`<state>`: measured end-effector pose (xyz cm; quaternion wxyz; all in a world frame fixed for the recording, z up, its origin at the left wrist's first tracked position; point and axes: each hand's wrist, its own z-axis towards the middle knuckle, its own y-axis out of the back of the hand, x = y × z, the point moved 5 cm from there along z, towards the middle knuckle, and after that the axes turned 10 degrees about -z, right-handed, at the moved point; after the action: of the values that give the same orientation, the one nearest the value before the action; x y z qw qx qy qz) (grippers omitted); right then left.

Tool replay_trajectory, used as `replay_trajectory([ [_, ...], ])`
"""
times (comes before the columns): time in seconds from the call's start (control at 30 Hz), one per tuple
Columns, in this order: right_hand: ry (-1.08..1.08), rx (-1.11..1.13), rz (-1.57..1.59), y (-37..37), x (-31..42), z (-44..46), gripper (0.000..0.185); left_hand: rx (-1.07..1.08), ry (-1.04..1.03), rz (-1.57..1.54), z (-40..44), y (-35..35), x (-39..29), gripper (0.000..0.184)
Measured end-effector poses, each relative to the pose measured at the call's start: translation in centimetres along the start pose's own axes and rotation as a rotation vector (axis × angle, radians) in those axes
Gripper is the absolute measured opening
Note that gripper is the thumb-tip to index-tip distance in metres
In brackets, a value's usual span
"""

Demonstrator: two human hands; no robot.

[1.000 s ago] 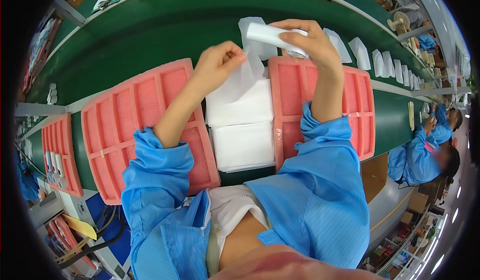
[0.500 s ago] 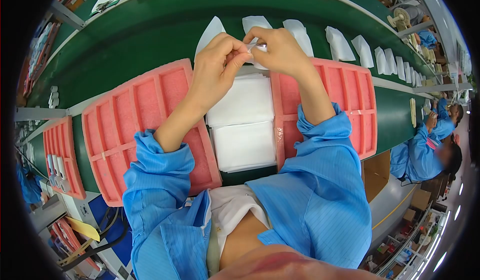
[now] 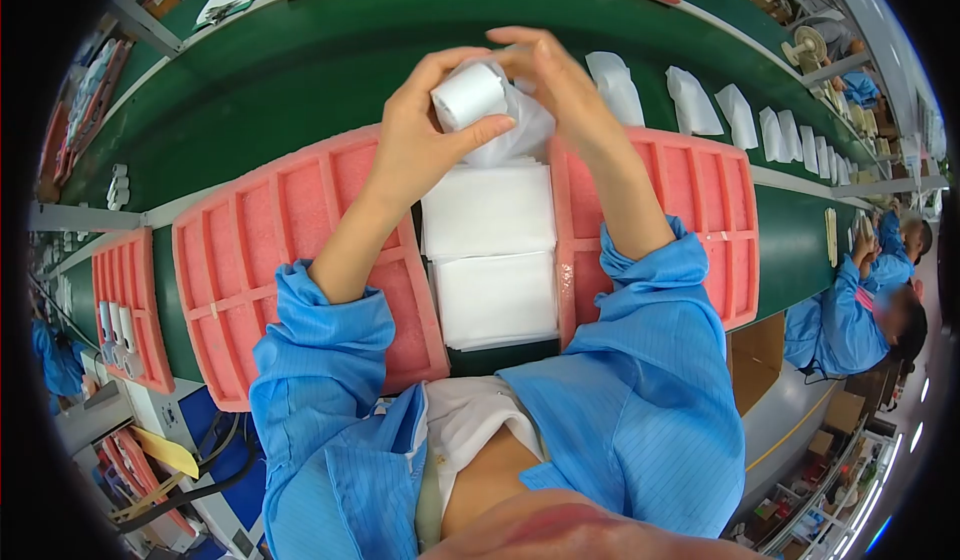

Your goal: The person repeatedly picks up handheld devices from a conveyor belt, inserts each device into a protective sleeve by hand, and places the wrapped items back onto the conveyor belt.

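Here, one white cylinder [image 3: 468, 97], held above the green bench [image 3: 300, 70], translucent white wrap [image 3: 525, 130] beside it. Left hand [image 3: 430, 110]: fingers and thumb closed around the cylinder. Right hand [image 3: 565, 90]: blurred at the wrap, fingers extended; any pinch, cannot tell. Below the hands: two stacks of white sheets [image 3: 488, 210], between two pink compartmented trays [image 3: 275, 230] [image 3: 690, 195].

Left hand [image 3: 426, 115] curled in grip; right hand [image 3: 562, 90] open, blurred.
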<state>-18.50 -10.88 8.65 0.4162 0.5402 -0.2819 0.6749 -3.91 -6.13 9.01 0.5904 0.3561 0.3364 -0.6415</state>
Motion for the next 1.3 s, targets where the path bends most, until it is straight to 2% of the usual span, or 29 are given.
replay_trajectory([
  [0.03,-0.056,0.084,0.129,-1.0,-0.3,-0.2,0.052,-0.023,0.120,-0.019,-0.1,0.3,-0.3,0.056],
  [0.07,-0.116,0.168,0.258,-1.8,-0.7,-0.4,0.055,-0.066,0.104,-0.036,0.0,0.5,-0.6,0.056],
  [0.1,-0.071,0.245,0.276,-1.9,-0.7,-0.5,0.058,-0.111,0.090,-0.055,0.0,0.7,-0.7,0.055],
  [0.13,-0.050,0.245,0.240,-2.0,-0.6,-0.5,0.060,-0.155,0.075,-0.075,0.0,0.7,-0.7,0.055],
  [0.17,-0.028,0.245,0.203,-2.1,-0.5,-0.6,0.062,-0.196,-0.013,-0.033,0.1,0.8,-1.0,0.042],
  [0.27,-0.015,0.218,0.136,-2.3,-0.1,-0.7,0.071,-0.127,-0.128,0.309,0.0,1.0,-1.7,0.027],
  [0.37,-0.020,0.182,0.107,-2.5,0.0,-0.5,0.080,-0.104,-0.148,0.441,0.0,0.7,-2.0,0.017],
  [0.5,-0.084,0.144,0.184,-2.3,-0.2,-0.5,0.086,-0.059,-0.183,0.493,0.2,0.7,-2.2,0.018],
  [0.6,-0.156,0.108,0.171,-1.9,-0.4,-0.6,0.084,-0.017,-0.198,0.495,0.5,0.8,-2.6,0.019],
  [0.67,-0.101,0.062,0.077,-1.7,-0.5,-0.5,0.081,-0.017,-0.183,0.498,0.6,0.9,-2.8,0.019],
  [0.77,-0.057,0.030,-0.054,-1.4,-0.5,-0.6,0.078,0.046,-0.303,0.646,0.6,1.1,-2.5,0.018],
  [0.87,-0.053,0.027,-0.095,-1.3,-0.8,-0.4,0.076,0.053,-0.280,0.679,0.5,0.9,-2.0,0.016],
  [1.07,-0.125,0.136,0.197,-2.8,-0.1,-0.8,0.071,-0.117,0.085,-0.237,0.5,2.3,-1.2,0.007],
  [1.2,-0.255,0.151,0.100,-3.3,-1.0,-0.3,0.061,-0.275,0.160,-0.103,0.3,2.5,-0.6,0.011],
  [1.3,-0.304,0.108,-0.185,-2.2,-3.2,2.9,0.055,-0.366,-0.154,0.295,0.4,2.9,-2.0,0.010],
])
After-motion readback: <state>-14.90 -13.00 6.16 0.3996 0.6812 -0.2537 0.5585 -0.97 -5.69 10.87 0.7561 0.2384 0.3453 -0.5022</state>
